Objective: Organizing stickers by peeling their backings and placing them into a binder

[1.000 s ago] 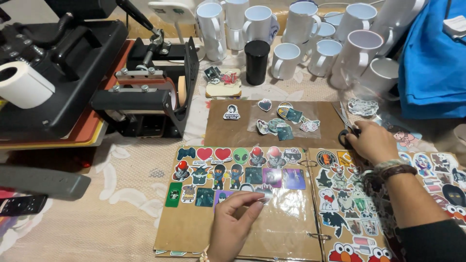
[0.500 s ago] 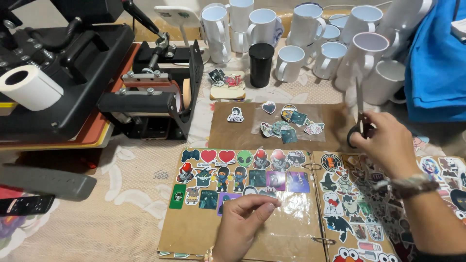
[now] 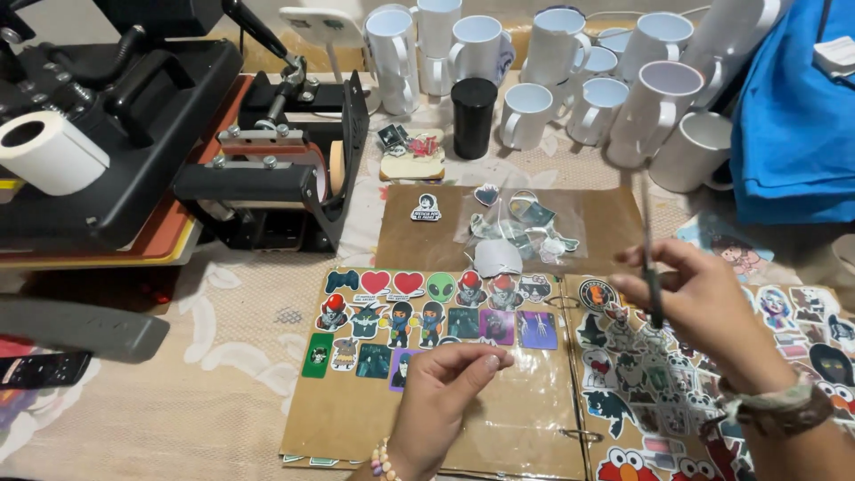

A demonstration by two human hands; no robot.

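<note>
A sticker album lies open in front of me, its brown left page [image 3: 356,419] carrying rows of colourful stickers [image 3: 427,307] under clear film. My left hand [image 3: 441,396] hovers just above that page with thumb and forefinger pinched together; I see nothing between them. My right hand [image 3: 708,312] is over the densely stickered right page [image 3: 637,392] and grips a pair of scissors [image 3: 648,240], thin blades pointing straight up. Just beyond the album lies a clear bag of loose stickers [image 3: 525,227] on a brown sheet [image 3: 419,245].
A black mug press [image 3: 267,178] and a larger heat press [image 3: 107,116] with a white paper roll [image 3: 49,151] fill the left side. Several white mugs [image 3: 552,53] and one black mug [image 3: 473,116] stand at the back. Blue cloth [image 3: 793,116] lies at the right.
My right hand has lifted the scissors off the right page and turned the blades upright. My left hand has risen from the film and pinched its fingers.
</note>
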